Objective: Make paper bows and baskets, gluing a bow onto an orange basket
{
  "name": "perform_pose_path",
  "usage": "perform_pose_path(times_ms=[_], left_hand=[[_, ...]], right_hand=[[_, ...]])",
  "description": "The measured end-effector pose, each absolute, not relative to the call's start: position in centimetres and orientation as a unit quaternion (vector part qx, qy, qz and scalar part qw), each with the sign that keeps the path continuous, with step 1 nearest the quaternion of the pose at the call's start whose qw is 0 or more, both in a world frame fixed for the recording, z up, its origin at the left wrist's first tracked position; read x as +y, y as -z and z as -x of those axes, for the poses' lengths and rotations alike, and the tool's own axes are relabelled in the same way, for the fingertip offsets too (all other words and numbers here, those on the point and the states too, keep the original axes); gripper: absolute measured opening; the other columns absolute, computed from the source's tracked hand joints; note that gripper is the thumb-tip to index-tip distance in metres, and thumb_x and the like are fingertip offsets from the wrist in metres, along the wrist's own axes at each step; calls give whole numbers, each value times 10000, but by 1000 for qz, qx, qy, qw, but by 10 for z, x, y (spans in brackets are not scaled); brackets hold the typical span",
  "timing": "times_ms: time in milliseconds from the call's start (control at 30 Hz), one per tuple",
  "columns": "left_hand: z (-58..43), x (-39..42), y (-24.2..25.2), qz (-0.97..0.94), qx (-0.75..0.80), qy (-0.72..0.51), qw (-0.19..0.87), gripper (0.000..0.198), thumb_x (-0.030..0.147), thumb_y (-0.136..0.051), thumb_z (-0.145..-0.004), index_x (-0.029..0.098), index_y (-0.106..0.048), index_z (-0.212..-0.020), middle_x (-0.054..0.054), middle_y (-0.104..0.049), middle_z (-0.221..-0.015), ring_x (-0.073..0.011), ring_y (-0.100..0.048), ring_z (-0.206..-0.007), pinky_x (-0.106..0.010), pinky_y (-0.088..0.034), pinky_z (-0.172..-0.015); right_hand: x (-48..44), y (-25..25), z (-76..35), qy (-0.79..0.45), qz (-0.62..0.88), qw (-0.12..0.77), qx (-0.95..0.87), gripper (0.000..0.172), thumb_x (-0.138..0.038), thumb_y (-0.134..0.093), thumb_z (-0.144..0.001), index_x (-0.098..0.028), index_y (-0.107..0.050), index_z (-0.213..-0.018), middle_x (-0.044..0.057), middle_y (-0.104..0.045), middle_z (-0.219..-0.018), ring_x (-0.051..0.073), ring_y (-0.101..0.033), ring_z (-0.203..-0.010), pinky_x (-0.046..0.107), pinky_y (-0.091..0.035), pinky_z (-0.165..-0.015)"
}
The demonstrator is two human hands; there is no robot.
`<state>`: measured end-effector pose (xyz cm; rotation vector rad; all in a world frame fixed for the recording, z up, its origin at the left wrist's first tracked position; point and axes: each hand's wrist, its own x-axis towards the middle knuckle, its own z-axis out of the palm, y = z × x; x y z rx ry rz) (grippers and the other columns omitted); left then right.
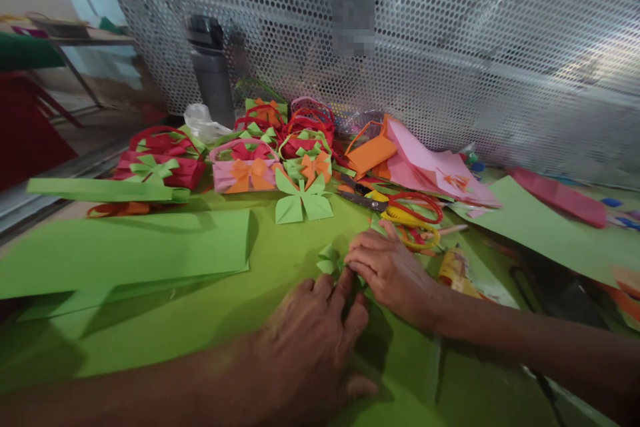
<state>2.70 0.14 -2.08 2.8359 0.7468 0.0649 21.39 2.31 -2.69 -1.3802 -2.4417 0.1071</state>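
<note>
A small green paper bow (327,259) lies on the green table surface, partly hidden by my fingers. My left hand (320,327) reaches in from the lower left, its fingertips bent down onto the bow's near side. From the right, my right hand (395,270) has its fingers pressed together on the bow's other side. Just beyond them lies a flat green paper cut-out (303,203) with pointed and square-ended lobes. Scissors (365,199) with dark blades lie behind my right hand, among red and yellow handles. A yellow glue tube (455,267) rests beside my right wrist.
Small paper bags with bows (247,170) stand in rows at the back, before a grey bottle (210,70) and a perforated metal panel (450,33). Folded green sheets (130,247) lie left. Pink paper (425,160) and a pale green sheet (545,227) lie right.
</note>
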Motion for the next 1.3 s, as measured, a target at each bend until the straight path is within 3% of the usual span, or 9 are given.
perform_pose_path(times_ms=[300, 500, 800, 1100, 1300], left_hand=[[-31, 2, 20, -970, 235, -31, 44, 596, 580, -454, -858, 131, -516, -1244, -210, -492, -1306, -332, -559, -932, -466, -491, -715], [-27, -1, 16, -982, 187, -31, -23, 449, 426, -408, -934, 78, -561, -1174, -207, -604, -1141, -296, -578, -866, -394, -488, -639], [-26, 1, 17, -979, 184, -85, -9, 347, 444, -453, -916, 153, -636, -865, -119, -660, -983, -269, -574, -816, -382, -497, -605], [-28, 2, 25, -973, 218, -62, 40, 476, 530, -446, -888, 128, -593, -1095, -182, -572, -1186, -322, -548, -926, -463, -518, -664], [-27, 1, 28, -973, 219, -56, 54, 509, 539, -420, -894, 124, -572, -1147, -209, -529, -1248, -341, -539, -978, -498, -511, -728]], right_hand=[[24, 24, -213, -40, 499, 134, -855, 199, -117, -518, -882, -173, -646, -740, 21, -641, -811, 175, -558, -806, 454, -225, -957], [24, 24, -213, -44, 509, 140, -848, 194, -126, -533, -880, -172, -652, -733, 10, -635, -788, 169, -558, -799, 474, -210, -972], [20, 21, -207, -47, 542, 134, -828, 191, -129, -540, -871, -173, -654, -724, 14, -648, -789, 184, -573, -810, 491, -236, -950], [21, 23, -204, -52, 559, 146, -814, 190, -105, -542, -849, -170, -633, -695, 18, -648, -766, 190, -576, -801, 486, -207, -954], [21, 23, -203, -67, 580, 174, -793, 181, -101, -529, -843, -162, -600, -688, 16, -635, -752, 179, -571, -788, 457, -222, -954]])
